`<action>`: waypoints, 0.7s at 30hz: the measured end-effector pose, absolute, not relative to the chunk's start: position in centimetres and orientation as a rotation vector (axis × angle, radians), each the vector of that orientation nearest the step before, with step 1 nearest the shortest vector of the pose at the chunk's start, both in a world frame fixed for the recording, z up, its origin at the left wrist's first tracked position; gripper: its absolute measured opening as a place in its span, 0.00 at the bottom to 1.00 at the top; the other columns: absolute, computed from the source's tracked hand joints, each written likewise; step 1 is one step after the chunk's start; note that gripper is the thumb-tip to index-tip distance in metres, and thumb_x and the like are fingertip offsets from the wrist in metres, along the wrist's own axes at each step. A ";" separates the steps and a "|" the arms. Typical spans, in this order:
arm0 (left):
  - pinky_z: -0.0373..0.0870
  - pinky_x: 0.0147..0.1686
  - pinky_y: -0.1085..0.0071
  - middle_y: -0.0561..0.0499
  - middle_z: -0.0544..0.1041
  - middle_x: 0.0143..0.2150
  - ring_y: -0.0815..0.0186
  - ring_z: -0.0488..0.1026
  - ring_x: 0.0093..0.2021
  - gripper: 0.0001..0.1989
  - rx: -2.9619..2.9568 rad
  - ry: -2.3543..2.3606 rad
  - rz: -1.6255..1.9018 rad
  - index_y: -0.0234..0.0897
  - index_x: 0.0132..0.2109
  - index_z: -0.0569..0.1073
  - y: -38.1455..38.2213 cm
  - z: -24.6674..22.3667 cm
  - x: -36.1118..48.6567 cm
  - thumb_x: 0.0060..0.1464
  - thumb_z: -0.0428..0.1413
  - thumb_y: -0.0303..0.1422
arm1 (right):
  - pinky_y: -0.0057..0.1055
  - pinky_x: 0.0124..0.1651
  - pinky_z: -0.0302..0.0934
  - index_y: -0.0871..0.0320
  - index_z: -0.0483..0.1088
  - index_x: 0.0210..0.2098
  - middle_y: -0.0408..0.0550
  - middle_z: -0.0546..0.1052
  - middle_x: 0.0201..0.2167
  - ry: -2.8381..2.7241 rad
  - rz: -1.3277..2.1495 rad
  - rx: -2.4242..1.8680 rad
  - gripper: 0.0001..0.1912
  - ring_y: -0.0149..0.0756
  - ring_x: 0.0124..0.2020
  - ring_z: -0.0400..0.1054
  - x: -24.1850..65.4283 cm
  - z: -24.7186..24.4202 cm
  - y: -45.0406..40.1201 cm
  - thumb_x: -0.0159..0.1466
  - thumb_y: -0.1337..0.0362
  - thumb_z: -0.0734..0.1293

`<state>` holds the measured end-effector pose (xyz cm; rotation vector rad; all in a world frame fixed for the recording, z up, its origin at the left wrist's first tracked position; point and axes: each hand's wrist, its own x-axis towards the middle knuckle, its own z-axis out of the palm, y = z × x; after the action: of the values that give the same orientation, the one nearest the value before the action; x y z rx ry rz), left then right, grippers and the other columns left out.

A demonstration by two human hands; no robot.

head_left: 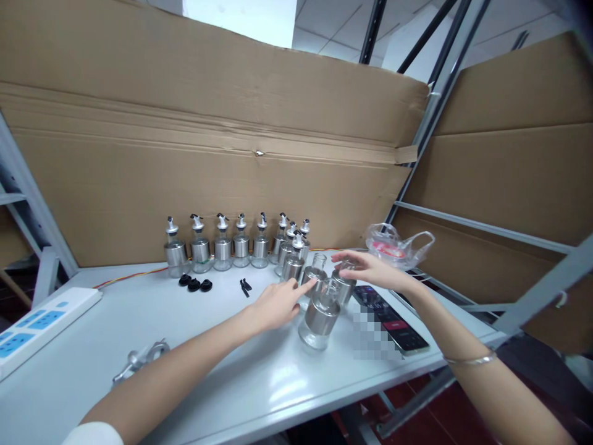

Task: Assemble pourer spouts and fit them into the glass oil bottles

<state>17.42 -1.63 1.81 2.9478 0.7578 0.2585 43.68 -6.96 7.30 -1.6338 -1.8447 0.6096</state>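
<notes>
My left hand reaches in with its index finger stretched out beside the open-necked glass bottles; whether the fingertip touches one I cannot tell. The nearest bottle has a steel sleeve around its middle and stands upright without a spout. Behind it stand two more uncapped bottles: a left one and a right one. My right hand hovers at the neck of the right one, fingers spread, partly hiding its top. Several similar bottles with pour spouts stand in a row along the back.
Black caps and small black pieces lie in front of the row. A white power strip is at left, clear plastic parts in front. A phone and a plastic bag lie at right. Cardboard walls the back.
</notes>
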 end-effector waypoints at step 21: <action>0.61 0.61 0.56 0.39 0.65 0.63 0.51 0.63 0.63 0.34 2.178 0.423 0.394 0.34 0.62 0.59 -3.6 1.9 18.7 0.52 0.60 0.38 | 0.38 0.40 0.64 0.52 0.73 0.37 0.49 0.80 0.35 -1.941 -0.170 -1.687 0.10 0.44 0.35 0.73 40.7 4.9 -4.5 0.60 0.54 0.66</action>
<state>18.74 -3.64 1.93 2.1781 0.4232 0.3940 40.73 -4.53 4.95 -1.6869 -1.9409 -0.1698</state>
